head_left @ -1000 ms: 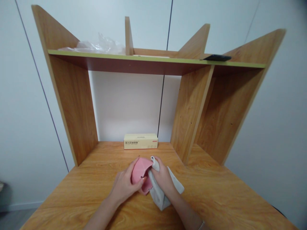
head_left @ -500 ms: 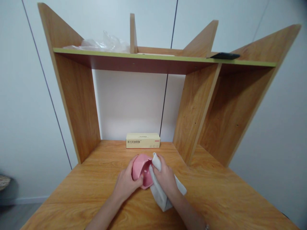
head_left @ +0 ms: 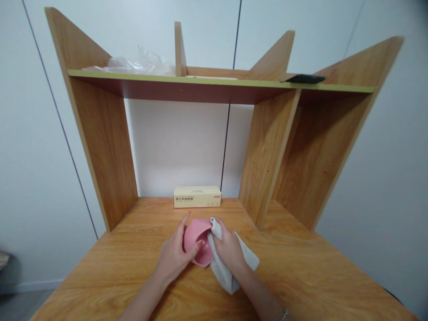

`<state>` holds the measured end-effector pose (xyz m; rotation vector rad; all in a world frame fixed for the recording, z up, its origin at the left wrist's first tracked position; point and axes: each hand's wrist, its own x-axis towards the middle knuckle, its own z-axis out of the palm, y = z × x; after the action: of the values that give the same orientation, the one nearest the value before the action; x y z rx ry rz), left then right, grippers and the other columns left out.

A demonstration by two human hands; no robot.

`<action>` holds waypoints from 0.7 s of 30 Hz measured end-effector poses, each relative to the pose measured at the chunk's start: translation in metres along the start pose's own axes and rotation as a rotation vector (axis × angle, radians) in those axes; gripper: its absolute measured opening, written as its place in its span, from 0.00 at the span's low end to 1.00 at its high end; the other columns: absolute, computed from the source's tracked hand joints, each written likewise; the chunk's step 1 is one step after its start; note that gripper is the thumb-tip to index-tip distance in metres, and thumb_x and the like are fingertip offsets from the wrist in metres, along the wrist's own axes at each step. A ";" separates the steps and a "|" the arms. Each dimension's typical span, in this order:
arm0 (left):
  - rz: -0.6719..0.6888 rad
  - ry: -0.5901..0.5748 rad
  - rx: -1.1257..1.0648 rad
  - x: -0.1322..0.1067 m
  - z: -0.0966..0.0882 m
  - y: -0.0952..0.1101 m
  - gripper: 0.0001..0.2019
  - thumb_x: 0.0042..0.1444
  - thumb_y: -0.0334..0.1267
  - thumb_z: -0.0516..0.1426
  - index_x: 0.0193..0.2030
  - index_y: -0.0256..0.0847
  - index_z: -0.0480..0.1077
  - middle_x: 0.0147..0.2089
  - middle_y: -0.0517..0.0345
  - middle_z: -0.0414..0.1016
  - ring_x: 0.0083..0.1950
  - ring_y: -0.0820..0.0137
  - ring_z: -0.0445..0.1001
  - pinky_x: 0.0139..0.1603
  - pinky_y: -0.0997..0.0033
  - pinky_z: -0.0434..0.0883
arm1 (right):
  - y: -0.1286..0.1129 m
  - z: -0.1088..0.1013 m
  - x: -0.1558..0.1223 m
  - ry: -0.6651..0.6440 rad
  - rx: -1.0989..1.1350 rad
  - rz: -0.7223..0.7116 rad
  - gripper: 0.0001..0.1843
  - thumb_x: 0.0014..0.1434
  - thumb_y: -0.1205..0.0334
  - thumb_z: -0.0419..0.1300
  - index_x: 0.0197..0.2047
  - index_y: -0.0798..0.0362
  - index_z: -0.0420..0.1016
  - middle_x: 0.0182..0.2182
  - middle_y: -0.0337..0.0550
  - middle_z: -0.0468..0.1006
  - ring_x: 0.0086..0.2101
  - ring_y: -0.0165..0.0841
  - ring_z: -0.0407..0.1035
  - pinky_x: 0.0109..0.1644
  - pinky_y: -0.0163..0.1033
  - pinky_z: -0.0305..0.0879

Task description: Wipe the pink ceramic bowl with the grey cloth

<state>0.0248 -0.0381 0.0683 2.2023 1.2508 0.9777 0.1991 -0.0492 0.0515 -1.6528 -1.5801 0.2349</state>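
A pink bowl (head_left: 194, 232) is tipped on its side above the wooden desk, its hollow facing right and toward me. My left hand (head_left: 174, 253) grips it from the left, the thumb over the rim into the hollow and the fingers around the outside. On the bowl's right rim, my right hand (head_left: 229, 247) is closed on a light grey cloth (head_left: 223, 273). A fold of the cloth lies against the rim, and the rest hangs below and to the right of the hand. My right fingertips are hidden behind the cloth and bowl.
A cream cardboard box (head_left: 197, 197) stands behind the bowl at the back of the desk (head_left: 301, 272). Wooden side panels (head_left: 100, 147) and a divider (head_left: 267, 165) carry a shelf (head_left: 200, 82). On it lie a clear plastic bag (head_left: 142, 62) and a dark flat object (head_left: 306, 79).
My left index finger has lifted away from the bowl's outside, and the thumb reaches further into it. The bowl has turned slightly. The cloth stays at its right rim. The view has shifted slightly.
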 end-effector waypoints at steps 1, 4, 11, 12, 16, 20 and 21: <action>-0.028 0.002 -0.018 0.000 0.001 0.000 0.36 0.52 0.50 0.50 0.64 0.40 0.40 0.50 0.47 0.69 0.44 0.58 0.71 0.43 0.59 0.67 | 0.001 0.002 0.001 0.021 0.060 0.025 0.23 0.53 0.67 0.49 0.54 0.51 0.60 0.43 0.45 0.75 0.41 0.36 0.70 0.42 0.36 0.62; -0.062 -0.016 -0.070 0.000 0.008 0.000 0.39 0.50 0.51 0.52 0.64 0.38 0.38 0.54 0.43 0.65 0.48 0.55 0.69 0.45 0.57 0.66 | 0.001 0.006 0.002 0.064 0.238 0.087 0.18 0.55 0.63 0.48 0.49 0.54 0.65 0.39 0.46 0.76 0.39 0.36 0.71 0.41 0.36 0.63; -0.002 0.145 -0.231 0.003 0.014 -0.008 0.32 0.49 0.39 0.53 0.61 0.36 0.48 0.57 0.46 0.61 0.55 0.62 0.63 0.55 0.62 0.60 | -0.005 0.009 0.002 0.039 0.255 0.019 0.20 0.53 0.61 0.50 0.50 0.56 0.63 0.40 0.48 0.76 0.40 0.37 0.70 0.42 0.37 0.64; -0.014 0.154 -0.233 0.004 0.013 -0.009 0.31 0.48 0.37 0.53 0.60 0.36 0.49 0.56 0.47 0.62 0.54 0.62 0.64 0.54 0.62 0.61 | -0.005 0.007 0.001 0.047 0.173 0.018 0.22 0.53 0.62 0.51 0.52 0.55 0.61 0.41 0.48 0.75 0.40 0.37 0.70 0.41 0.38 0.64; -0.032 0.133 -0.200 0.003 0.006 -0.006 0.30 0.46 0.36 0.53 0.59 0.38 0.54 0.52 0.50 0.68 0.51 0.62 0.67 0.52 0.63 0.63 | -0.007 -0.003 -0.003 0.052 -0.140 -0.034 0.29 0.52 0.63 0.53 0.58 0.50 0.55 0.40 0.47 0.76 0.38 0.39 0.71 0.39 0.39 0.63; 0.017 0.074 -0.131 -0.002 0.002 0.001 0.31 0.45 0.37 0.54 0.59 0.40 0.56 0.50 0.53 0.71 0.47 0.62 0.70 0.49 0.65 0.65 | -0.009 -0.009 -0.003 0.029 -0.248 -0.110 0.29 0.52 0.64 0.54 0.58 0.51 0.55 0.38 0.47 0.77 0.38 0.40 0.71 0.41 0.39 0.61; 0.030 0.059 -0.119 -0.002 0.002 0.003 0.31 0.45 0.37 0.54 0.59 0.42 0.55 0.50 0.54 0.71 0.47 0.63 0.70 0.48 0.66 0.66 | -0.008 -0.009 -0.003 0.014 -0.238 -0.098 0.29 0.52 0.64 0.54 0.58 0.50 0.56 0.38 0.46 0.77 0.38 0.40 0.71 0.40 0.39 0.61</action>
<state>0.0269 -0.0417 0.0680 2.1208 1.1568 1.1069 0.1981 -0.0566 0.0618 -1.7447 -1.7267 -0.0173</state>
